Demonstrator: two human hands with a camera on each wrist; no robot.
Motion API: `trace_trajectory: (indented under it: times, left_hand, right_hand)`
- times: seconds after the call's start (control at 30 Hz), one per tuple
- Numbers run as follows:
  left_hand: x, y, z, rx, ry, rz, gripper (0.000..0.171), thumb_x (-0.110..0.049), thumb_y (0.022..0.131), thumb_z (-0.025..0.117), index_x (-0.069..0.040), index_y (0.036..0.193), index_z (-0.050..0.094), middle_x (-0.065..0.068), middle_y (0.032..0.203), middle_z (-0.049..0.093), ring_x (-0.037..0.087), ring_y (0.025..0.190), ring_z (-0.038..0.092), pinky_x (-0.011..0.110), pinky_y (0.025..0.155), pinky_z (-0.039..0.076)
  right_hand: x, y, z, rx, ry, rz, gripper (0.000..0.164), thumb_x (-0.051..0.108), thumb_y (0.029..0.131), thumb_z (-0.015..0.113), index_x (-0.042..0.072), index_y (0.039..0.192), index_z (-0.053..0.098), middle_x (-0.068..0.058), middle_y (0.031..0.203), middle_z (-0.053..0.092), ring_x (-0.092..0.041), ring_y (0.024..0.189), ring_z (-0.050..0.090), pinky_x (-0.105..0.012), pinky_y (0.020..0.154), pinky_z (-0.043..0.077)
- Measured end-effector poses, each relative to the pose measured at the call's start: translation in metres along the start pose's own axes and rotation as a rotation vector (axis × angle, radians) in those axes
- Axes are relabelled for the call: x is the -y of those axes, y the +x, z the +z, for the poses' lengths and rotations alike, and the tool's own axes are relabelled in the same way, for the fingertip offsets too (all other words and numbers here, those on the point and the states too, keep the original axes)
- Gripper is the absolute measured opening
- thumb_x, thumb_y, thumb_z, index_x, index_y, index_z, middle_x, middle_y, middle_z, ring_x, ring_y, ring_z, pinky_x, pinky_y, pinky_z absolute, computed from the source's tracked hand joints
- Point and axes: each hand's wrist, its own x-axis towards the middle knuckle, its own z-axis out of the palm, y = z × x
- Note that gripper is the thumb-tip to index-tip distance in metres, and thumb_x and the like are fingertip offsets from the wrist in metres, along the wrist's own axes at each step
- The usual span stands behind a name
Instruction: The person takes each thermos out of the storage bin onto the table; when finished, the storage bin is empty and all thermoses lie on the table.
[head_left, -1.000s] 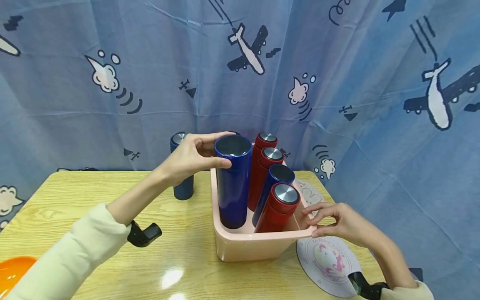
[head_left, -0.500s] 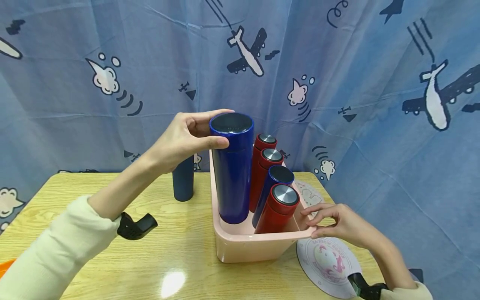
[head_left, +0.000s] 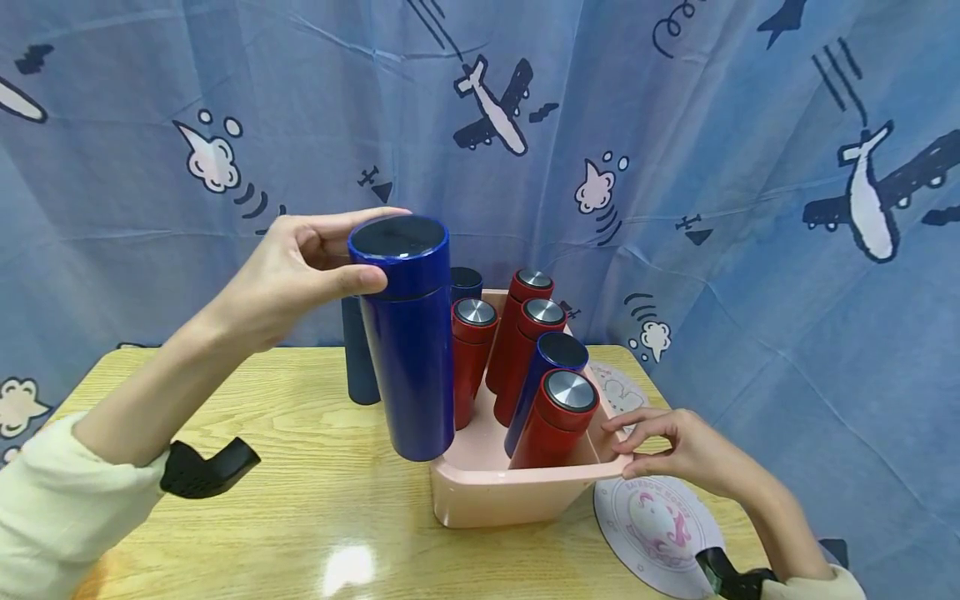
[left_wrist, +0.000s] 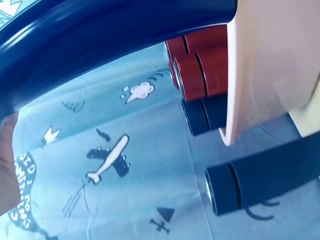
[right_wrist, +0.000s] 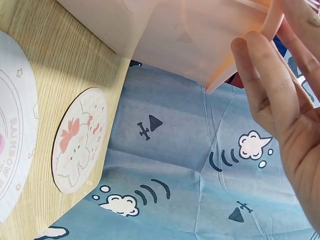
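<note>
My left hand (head_left: 288, 271) grips a shiny blue thermos bottle (head_left: 411, 358) near its black-topped lid, thumb on the near side. The thermos is held upright off the table, beside the left wall of a pink plastic bin (head_left: 510, 500); in the left wrist view its blue body (left_wrist: 115, 35) crosses the top. At the bin's near right corner my right hand (head_left: 686, 446) pinches the rim between thumb and fingers. Inside the bin stand several red thermoses (head_left: 472, 346), a blue thermos (head_left: 558, 354) and a dark navy one (head_left: 467, 283) at the back, partly hidden.
A dark navy thermos (head_left: 360, 367) stands on the wooden table (head_left: 247, 433) left of the bin, partly behind the held one. Round printed mats (head_left: 660, 533) lie at the right. A blue patterned curtain (head_left: 315, 100) hangs behind the table.
My left hand has lifted the blue thermos from the bin and carried it left, uncovering a red and a navy thermos behind it. The right hand stays on the rim.
</note>
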Motion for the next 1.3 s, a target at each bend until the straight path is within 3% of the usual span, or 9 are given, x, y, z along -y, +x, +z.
trace_trajectory:
  times: [0.27, 0.53, 0.8, 1.0, 1.13, 1.3]
  left_hand:
    - [0.003, -0.024, -0.020, -0.042, 0.020, -0.014, 0.046, -0.001, 0.087, 0.068, -0.003, 0.132, 0.058, 0.012, 0.103, 0.072, 0.023, 0.095, 0.069, 0.030, 0.089, 0.053]
    - [0.021, -0.046, -0.034, -0.010, -0.015, -0.036, 0.049, 0.008, 0.085, 0.066, -0.007, 0.132, 0.059, 0.012, 0.108, 0.070, 0.020, 0.096, 0.069, 0.029, 0.082, 0.055]
    - [0.042, -0.068, -0.040, -0.033, 0.022, -0.179, 0.058, 0.012, 0.080, 0.069, -0.013, 0.131, 0.060, 0.004, 0.110, 0.070, 0.017, 0.099, 0.068, 0.026, 0.082, 0.055]
    - [0.059, -0.081, -0.040, -0.037, 0.115, -0.322, 0.060, 0.003, 0.081, 0.073, -0.003, 0.137, 0.052, 0.002, 0.114, 0.069, 0.013, 0.104, 0.065, 0.025, 0.084, 0.054]
    - [0.068, -0.091, -0.041, -0.045, 0.175, -0.402, 0.067, -0.006, 0.082, 0.076, 0.000, 0.141, 0.045, 0.011, 0.125, 0.062, 0.008, 0.109, 0.062, 0.025, 0.087, 0.053]
    - [0.075, -0.101, -0.044, -0.115, 0.199, -0.468, 0.070, -0.011, 0.081, 0.077, -0.001, 0.142, 0.044, 0.007, 0.126, 0.062, 0.004, 0.110, 0.060, 0.022, 0.087, 0.051]
  right_hand:
    - [0.000, 0.003, 0.000, 0.001, -0.008, -0.007, 0.015, 0.012, 0.075, 0.081, 0.012, 0.090, 0.076, -0.013, 0.106, 0.069, 0.002, 0.105, 0.057, -0.015, 0.076, 0.049]
    - [-0.001, 0.005, -0.001, 0.014, -0.003, 0.013, 0.015, 0.013, 0.076, 0.080, 0.012, 0.090, 0.077, -0.013, 0.108, 0.069, 0.004, 0.106, 0.055, -0.017, 0.076, 0.051]
    - [0.000, 0.005, -0.002, 0.024, 0.022, 0.041, 0.015, 0.013, 0.077, 0.080, 0.011, 0.091, 0.077, -0.015, 0.109, 0.068, 0.006, 0.106, 0.054, -0.018, 0.075, 0.052]
    - [-0.002, 0.002, -0.002, 0.027, 0.024, 0.042, 0.014, 0.013, 0.077, 0.079, 0.012, 0.091, 0.077, -0.014, 0.110, 0.068, 0.006, 0.107, 0.054, -0.020, 0.072, 0.053]
    - [-0.003, 0.000, -0.002, 0.027, 0.024, 0.046, 0.014, 0.013, 0.077, 0.079, 0.012, 0.091, 0.077, -0.015, 0.110, 0.068, 0.006, 0.107, 0.053, -0.021, 0.071, 0.053]
    - [-0.003, -0.001, -0.001, 0.017, 0.019, 0.028, 0.015, 0.012, 0.076, 0.079, 0.012, 0.091, 0.077, -0.013, 0.110, 0.068, 0.006, 0.107, 0.054, -0.019, 0.071, 0.052]
